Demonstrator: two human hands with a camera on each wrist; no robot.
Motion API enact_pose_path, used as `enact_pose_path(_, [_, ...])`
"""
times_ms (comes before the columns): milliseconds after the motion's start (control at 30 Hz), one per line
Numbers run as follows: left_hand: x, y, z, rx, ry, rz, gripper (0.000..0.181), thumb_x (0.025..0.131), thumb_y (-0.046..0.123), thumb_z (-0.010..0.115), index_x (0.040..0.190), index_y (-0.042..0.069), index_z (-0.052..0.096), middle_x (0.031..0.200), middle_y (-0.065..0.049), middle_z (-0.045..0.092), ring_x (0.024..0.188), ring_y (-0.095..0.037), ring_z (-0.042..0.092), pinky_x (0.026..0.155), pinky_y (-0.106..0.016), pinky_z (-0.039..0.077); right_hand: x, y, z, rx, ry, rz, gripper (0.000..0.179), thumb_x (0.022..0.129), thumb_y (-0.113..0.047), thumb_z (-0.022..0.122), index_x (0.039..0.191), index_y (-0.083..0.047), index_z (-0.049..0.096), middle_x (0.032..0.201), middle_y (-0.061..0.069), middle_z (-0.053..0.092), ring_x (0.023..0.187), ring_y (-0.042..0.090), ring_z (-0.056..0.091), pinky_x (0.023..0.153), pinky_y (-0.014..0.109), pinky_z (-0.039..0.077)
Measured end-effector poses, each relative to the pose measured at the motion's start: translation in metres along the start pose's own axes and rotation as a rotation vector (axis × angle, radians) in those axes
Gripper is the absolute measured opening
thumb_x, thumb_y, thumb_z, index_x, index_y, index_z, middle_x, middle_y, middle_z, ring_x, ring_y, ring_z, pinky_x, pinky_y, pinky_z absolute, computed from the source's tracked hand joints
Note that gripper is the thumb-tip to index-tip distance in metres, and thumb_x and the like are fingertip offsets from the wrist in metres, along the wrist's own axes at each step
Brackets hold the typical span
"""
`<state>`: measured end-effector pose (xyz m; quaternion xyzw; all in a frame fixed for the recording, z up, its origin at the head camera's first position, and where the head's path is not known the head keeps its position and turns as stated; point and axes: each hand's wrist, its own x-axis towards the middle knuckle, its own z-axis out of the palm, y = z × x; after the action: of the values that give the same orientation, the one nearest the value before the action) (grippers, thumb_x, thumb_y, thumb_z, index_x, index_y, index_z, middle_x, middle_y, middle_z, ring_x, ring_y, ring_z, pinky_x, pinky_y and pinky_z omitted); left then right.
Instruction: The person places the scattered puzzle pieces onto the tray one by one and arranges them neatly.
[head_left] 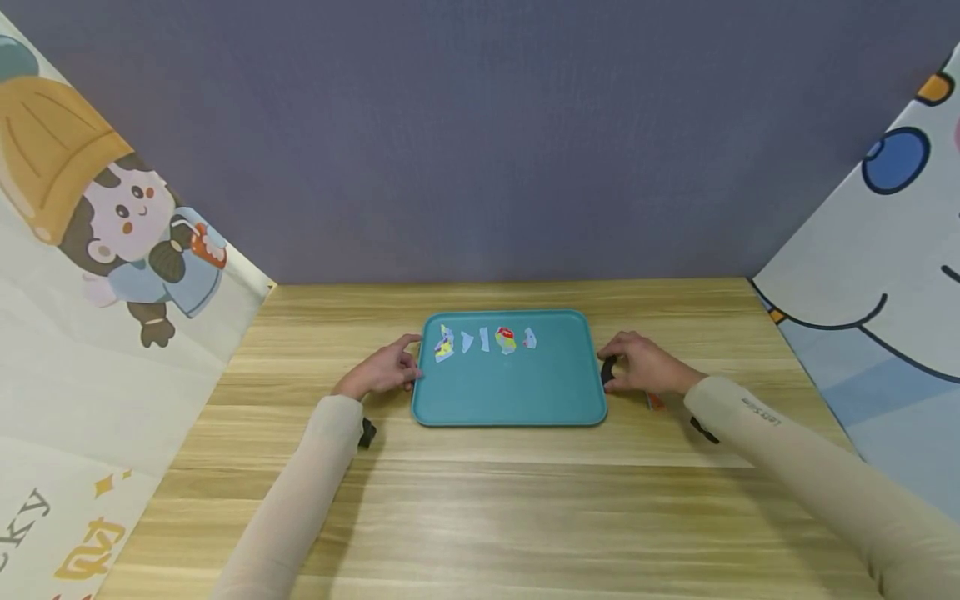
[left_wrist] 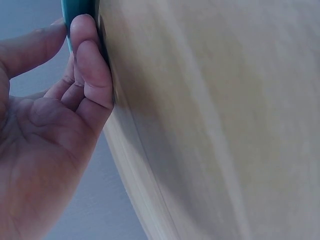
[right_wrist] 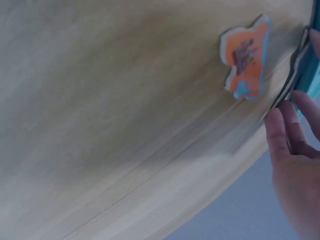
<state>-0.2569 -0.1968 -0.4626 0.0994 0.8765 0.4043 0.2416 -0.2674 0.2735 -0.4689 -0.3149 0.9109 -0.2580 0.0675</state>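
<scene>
A teal tray (head_left: 510, 392) lies on the wooden table with several small flat cut-out pieces in a row near its far side. Among them is a red and yellow piece (head_left: 506, 340). At the tray's left edge, my left hand (head_left: 386, 367) pinches the rim, thumb on one side and curled fingers on the other. My right hand (head_left: 641, 364) is at the right edge, its fingertips and thumb holding a dark, thin flat piece (head_left: 608, 369) against the tray's side. An orange cut-out piece (right_wrist: 246, 57) lies on the table beside the right hand, mostly covered by it in the head view.
The wooden table (head_left: 480, 508) reaches back to a grey-blue panel (head_left: 495, 150). Printed cartoon sheets stand on both sides, a child figure (head_left: 135, 208) at left and a smiling face (head_left: 855, 275) at right.
</scene>
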Motion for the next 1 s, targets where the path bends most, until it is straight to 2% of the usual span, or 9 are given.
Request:
enact_pose_path(233, [0.000, 0.000, 0.000, 0.005, 0.002, 0.009, 0.072, 0.091, 0.004, 0.062, 0.149, 0.006, 0.018, 0.083, -0.011, 0.059, 0.066, -0.021, 0.061, 0.062, -0.033, 0.049, -0.001, 0.003, -0.006, 0.003, 0.025, 0.049, 0.047, 0.074, -0.026, 0.082, 0.112, -0.003, 0.068, 0.109, 0.009, 0.060, 0.100, 0.027, 0.049, 0.085, 0.047, 0.040])
enact_pose_path(400, [0.000, 0.000, 0.000, 0.017, 0.014, 0.020, 0.072, 0.090, 0.004, 0.063, 0.148, 0.006, 0.020, 0.079, -0.011, 0.058, 0.064, -0.020, 0.060, 0.062, -0.033, 0.049, 0.002, 0.002, -0.017, 0.016, 0.069, 0.052, 0.042, 0.076, -0.027, 0.080, 0.109, -0.003, 0.069, 0.110, 0.009, 0.060, 0.103, 0.030, 0.050, 0.092, 0.051, 0.034])
enact_pose_path(733, [-0.001, 0.001, -0.001, 0.033, 0.015, 0.018, 0.073, 0.091, 0.005, 0.063, 0.149, 0.006, 0.019, 0.079, -0.010, 0.059, 0.065, -0.021, 0.061, 0.062, -0.032, 0.049, 0.014, -0.001, -0.025, 0.068, 0.108, 0.088, 0.045, 0.079, -0.033, 0.077, 0.112, -0.005, 0.066, 0.109, 0.008, 0.059, 0.098, 0.031, 0.055, 0.083, 0.048, 0.043])
enact_pose_path(1000, [-0.001, 0.001, 0.001, 0.033, 0.013, 0.005, 0.071, 0.092, 0.005, 0.061, 0.149, 0.007, 0.019, 0.083, -0.011, 0.060, 0.066, -0.021, 0.061, 0.062, -0.033, 0.049, 0.034, -0.014, -0.018, 0.154, 0.161, 0.110, 0.040, 0.081, -0.025, 0.075, 0.112, -0.001, 0.065, 0.115, 0.014, 0.059, 0.105, 0.036, 0.055, 0.089, 0.050, 0.043])
